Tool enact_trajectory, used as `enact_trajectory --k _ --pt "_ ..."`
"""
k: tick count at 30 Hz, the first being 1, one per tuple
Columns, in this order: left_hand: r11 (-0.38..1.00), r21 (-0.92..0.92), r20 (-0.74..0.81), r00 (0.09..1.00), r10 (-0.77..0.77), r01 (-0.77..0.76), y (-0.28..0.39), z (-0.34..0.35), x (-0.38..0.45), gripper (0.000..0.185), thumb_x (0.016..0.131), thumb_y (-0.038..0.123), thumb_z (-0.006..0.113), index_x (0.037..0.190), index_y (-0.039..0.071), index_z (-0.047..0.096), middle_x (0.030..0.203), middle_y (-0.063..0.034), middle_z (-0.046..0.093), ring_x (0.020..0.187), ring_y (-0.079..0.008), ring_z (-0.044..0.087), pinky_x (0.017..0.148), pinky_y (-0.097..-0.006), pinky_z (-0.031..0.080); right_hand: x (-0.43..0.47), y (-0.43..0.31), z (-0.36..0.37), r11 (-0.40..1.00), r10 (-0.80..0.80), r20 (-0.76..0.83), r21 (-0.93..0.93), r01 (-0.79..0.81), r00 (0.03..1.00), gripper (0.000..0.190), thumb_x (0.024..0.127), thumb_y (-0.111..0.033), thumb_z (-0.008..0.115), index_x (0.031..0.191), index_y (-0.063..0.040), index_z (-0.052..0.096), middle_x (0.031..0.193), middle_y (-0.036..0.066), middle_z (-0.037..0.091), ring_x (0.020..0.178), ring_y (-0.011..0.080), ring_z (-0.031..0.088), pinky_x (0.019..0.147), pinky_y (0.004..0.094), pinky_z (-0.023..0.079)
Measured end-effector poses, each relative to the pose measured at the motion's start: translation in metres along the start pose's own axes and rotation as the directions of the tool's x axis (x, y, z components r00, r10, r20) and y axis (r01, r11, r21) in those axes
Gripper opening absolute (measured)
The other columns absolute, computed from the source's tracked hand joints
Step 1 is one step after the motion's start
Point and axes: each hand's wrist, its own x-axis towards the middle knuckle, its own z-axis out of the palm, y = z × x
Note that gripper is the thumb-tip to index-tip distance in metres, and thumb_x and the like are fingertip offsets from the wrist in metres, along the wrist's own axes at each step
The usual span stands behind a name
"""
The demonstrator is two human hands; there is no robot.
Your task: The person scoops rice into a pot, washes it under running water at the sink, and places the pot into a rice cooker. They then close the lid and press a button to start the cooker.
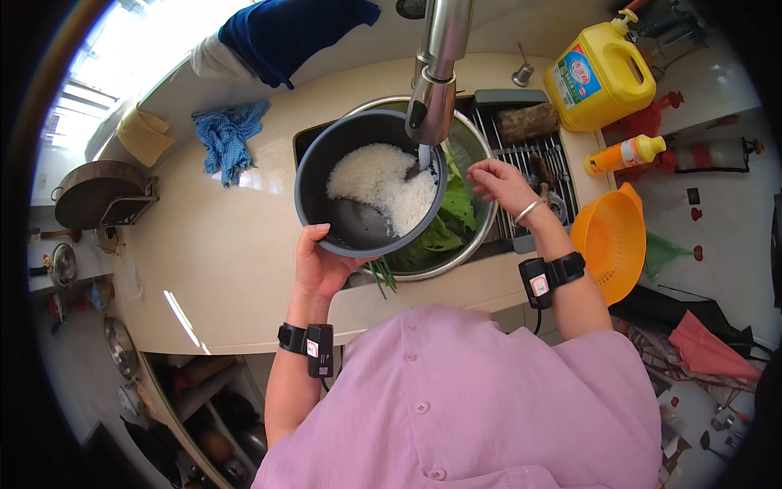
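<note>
My left hand grips the lower left rim of a dark rice cooker inner pot, its thumb over the edge. White rice lies in the pot, which is tilted. Water runs from the steel pull-out faucet into it. My right hand is right of the pot, fingers bent and holding nothing that shows. Below the pot, a large steel basin with leafy greens stands in the sink, partly hidden by the pot.
A roll-up drying rack with a brush-like brown block lies right of the basin. Beyond are a yellow detergent jug, an orange bottle and an orange colander. A blue cloth lies on the counter at left.
</note>
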Motion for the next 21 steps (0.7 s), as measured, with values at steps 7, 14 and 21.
enact_trajectory --k 7,14,21 --pt "0.968 0.252 -0.131 0.991 0.012 0.021 -0.013 0.015 0.04 0.062 0.085 0.035 0.053 0.134 0.0 0.043 0.13 -0.0191 0.054 0.114 -0.0366 0.057 0.091 -0.0572 0.047 -0.005 -0.026 0.011 0.858 0.169 0.093 0.476 -0.193 0.981 0.042 0.098 -0.049 0.047 0.09 -0.01 0.06 0.075 0.002 0.062 0.062 0.0126 0.061 0.055 0.0251 0.05" --pt "0.991 0.056 -0.014 0.993 -0.121 0.122 -0.024 -0.012 0.011 0.071 0.078 0.034 0.056 0.141 0.007 0.038 0.138 -0.0158 0.048 0.125 -0.0366 0.049 0.098 -0.0585 0.042 -0.027 -0.039 0.016 0.962 -0.076 0.231 0.272 0.011 0.97 0.019 0.091 -0.02 0.067 0.082 -0.01 0.053 0.072 -0.004 0.057 0.059 0.0054 0.055 0.053 0.0193 0.046" --pt "0.99 0.128 -0.1 0.994 -0.04 0.053 -0.039 -0.007 0.031 0.046 0.082 0.026 0.058 0.122 0.003 0.055 0.121 -0.0104 0.062 0.111 -0.0253 0.058 0.097 -0.0448 0.043 -0.037 -0.023 -0.005 0.949 0.027 0.082 0.311 -0.051 0.996 0.017 0.093 -0.021 0.064 0.084 -0.011 0.054 0.076 -0.004 0.06 0.063 0.0037 0.058 0.056 0.0192 0.049"
